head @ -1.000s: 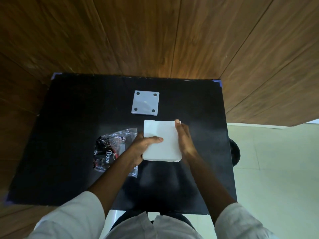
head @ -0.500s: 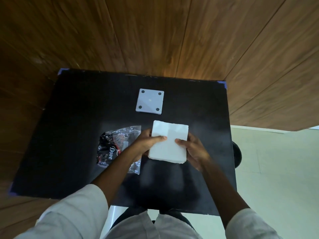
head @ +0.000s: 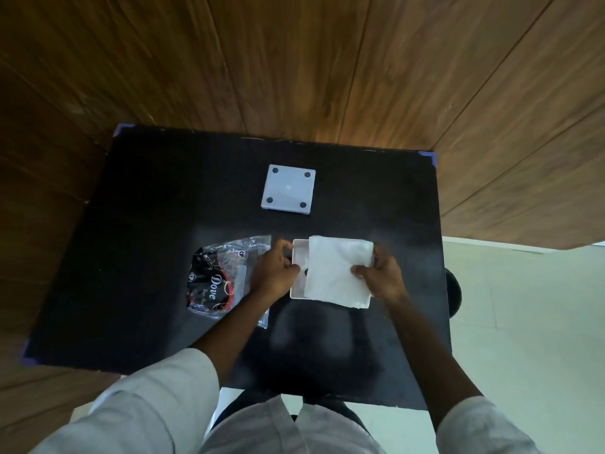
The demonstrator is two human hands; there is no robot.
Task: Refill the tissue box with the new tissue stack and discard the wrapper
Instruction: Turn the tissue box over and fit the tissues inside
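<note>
A white open tissue box (head: 298, 258) sits on the black table (head: 147, 257), and a white tissue stack (head: 337, 270) lies partly over it, shifted to the right so the box's left strip shows. My left hand (head: 275, 273) grips the box's left wall. My right hand (head: 381, 273) holds the stack at its right edge, thumb on top. The empty clear-and-black "Dove" wrapper (head: 219, 280) lies flat on the table just left of my left hand. The box's square white lid or base (head: 288, 192), with dark round pads at its corners, rests farther back.
The table stands against a wooden panelled wall (head: 294, 60). Pale floor (head: 523, 322) shows to the right, with a dark round stool edge (head: 455, 293) beside the table. Blue tape marks the table corners.
The stack, earlier covering the box fully, now sits shifted right, exposing the box's left inside. My right hand has moved from the stack's side to grip its right edge with the thumb on top.
</note>
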